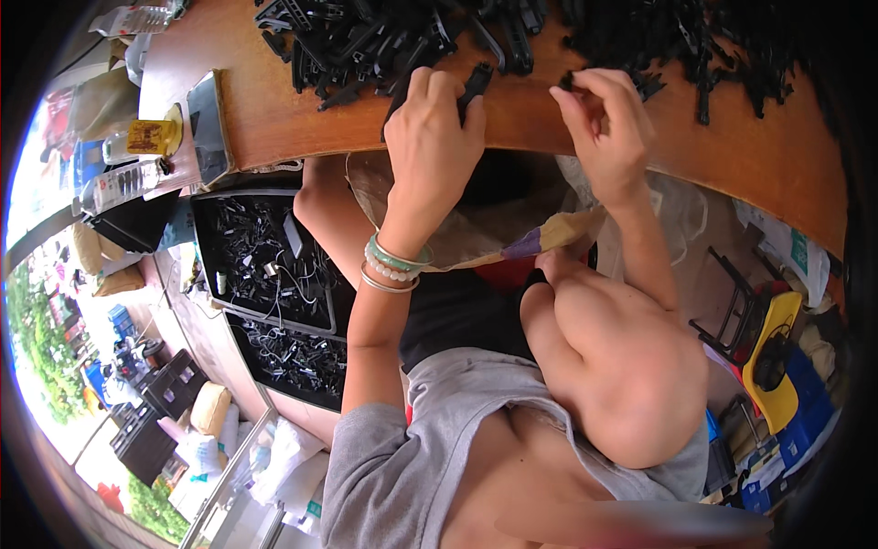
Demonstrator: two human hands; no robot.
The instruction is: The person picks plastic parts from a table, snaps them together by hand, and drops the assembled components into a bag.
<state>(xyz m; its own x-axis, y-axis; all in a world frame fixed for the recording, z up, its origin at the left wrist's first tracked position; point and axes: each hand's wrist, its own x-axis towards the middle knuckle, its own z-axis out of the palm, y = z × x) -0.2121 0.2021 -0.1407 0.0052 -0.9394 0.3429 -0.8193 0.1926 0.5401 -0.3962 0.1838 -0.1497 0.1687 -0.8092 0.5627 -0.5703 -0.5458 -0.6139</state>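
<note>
Bracelets circle the wrist of my left hand (428, 137), which is closed around a long black plastic part (476, 82) at the near edge of the wooden table. One end of it sticks up beside my thumb; the rest is mostly hidden by my fingers. To the right, my right hand (615, 133) pinches a small black piece (567, 80) between thumb and fingertips. The two hands are apart. Beyond my left hand lies a pile of black plastic parts (366, 41), and a second black pile (677, 37) lies beyond my right hand.
An open sack (476, 245) hangs at the table edge (274, 137) above my lap. Black trays (334, 306) of small black parts stand at the left. A dark flat device (210, 128) and a yellow container (155, 137) sit on the left. A yellow chair-like item (776, 361) is at right.
</note>
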